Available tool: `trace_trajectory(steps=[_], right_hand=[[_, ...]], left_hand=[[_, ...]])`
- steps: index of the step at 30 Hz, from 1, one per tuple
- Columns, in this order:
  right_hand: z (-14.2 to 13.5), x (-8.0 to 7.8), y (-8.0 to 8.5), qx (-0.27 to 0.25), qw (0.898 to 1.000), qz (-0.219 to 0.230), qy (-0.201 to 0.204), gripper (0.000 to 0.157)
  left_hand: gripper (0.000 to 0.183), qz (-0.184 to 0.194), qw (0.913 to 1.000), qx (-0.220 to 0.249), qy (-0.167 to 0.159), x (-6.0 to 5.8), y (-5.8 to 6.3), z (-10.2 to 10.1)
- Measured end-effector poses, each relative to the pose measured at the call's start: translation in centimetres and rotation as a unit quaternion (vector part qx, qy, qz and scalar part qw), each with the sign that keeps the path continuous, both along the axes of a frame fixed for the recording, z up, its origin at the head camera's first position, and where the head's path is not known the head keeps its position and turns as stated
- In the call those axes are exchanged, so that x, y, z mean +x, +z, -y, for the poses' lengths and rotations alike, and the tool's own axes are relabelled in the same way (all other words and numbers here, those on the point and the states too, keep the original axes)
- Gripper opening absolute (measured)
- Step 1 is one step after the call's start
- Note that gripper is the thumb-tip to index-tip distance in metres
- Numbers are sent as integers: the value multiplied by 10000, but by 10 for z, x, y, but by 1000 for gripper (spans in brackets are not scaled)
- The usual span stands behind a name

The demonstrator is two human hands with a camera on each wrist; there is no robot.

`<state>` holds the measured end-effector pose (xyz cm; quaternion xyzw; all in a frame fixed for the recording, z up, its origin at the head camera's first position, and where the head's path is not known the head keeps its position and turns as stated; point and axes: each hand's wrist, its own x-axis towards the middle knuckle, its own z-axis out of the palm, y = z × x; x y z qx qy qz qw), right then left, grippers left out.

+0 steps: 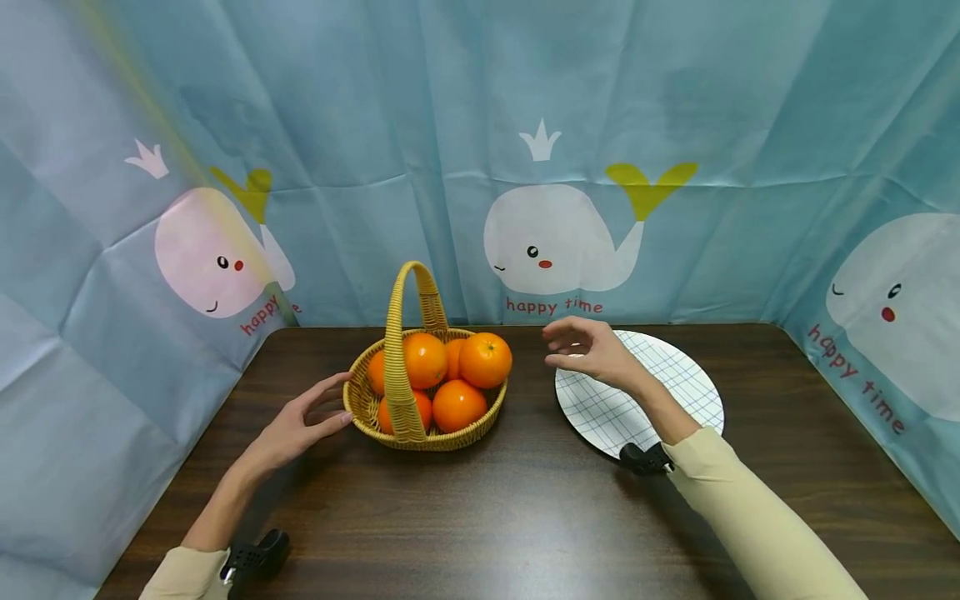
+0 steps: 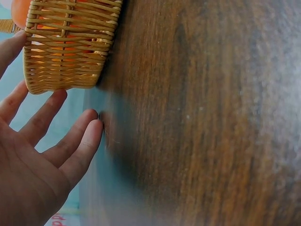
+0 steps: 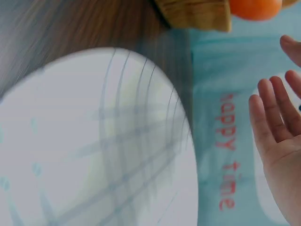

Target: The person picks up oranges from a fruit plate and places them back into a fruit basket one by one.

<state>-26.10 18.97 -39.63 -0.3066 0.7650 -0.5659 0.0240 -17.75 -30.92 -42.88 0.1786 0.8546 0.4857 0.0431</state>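
A yellow wicker basket (image 1: 435,442) with a tall arched handle stands on the table and holds several oranges (image 1: 460,406). At its left side is my left hand (image 1: 288,429), fingers spread, the thumb and fingertips at the wicker wall. The left wrist view shows those fingers (image 2: 77,146) loosely extended along the basket's end. My right hand (image 1: 596,354) hovers right of the basket, over the left edge of a round white piece with blue grid lines (image 1: 675,379); whether it is a plate or a mat I cannot tell. Between its relaxed fingers there is nothing.
The dark wood table (image 1: 480,517) carries the basket left of centre and the round piece on the right. A light blue curtain (image 1: 360,225) with whale prints hangs behind and along both sides. A black wrist camera (image 1: 258,554) sits on the left wrist.
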Motion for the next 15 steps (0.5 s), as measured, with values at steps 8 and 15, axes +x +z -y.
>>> trace_trajectory(steps=[8, 15], right_hand=[[-38, 9, -13, 360, 9986, 82, -365, 32], [-78, 31, -18, 1510, 9811, -662, -1012, 27]], left_hand=[[62, -47, 10000, -50, -39, 2, 2, -1], [68, -406, 9975, -558, 167, 11, 7, -4]])
